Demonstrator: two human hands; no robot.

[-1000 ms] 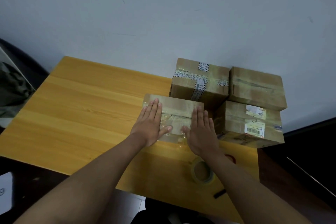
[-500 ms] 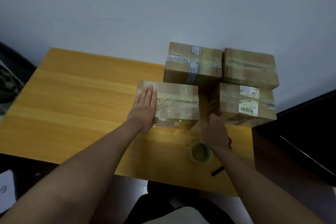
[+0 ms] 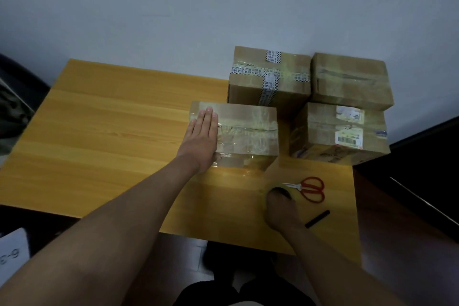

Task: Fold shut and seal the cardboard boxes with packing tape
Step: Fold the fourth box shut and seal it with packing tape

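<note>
A closed cardboard box [image 3: 248,131] with clear tape along its top seam lies on the wooden table [image 3: 111,131]. My left hand [image 3: 202,140] rests flat on the box's left end, fingers straight. My right hand [image 3: 282,208] grips the roll of packing tape [image 3: 274,187] on the table in front of the box; the hand hides most of the roll.
Three taped boxes stand at the back right: one with printed tape [image 3: 269,77], one behind [image 3: 350,81], one with labels [image 3: 340,131]. Red scissors [image 3: 309,189] and a black pen-like stick [image 3: 318,218] lie right of the roll. The wall is close behind.
My right hand left the box top, came back toward me and took hold of the tape roll. The left hand stayed flat on the box. The scissors are uncovered now.
</note>
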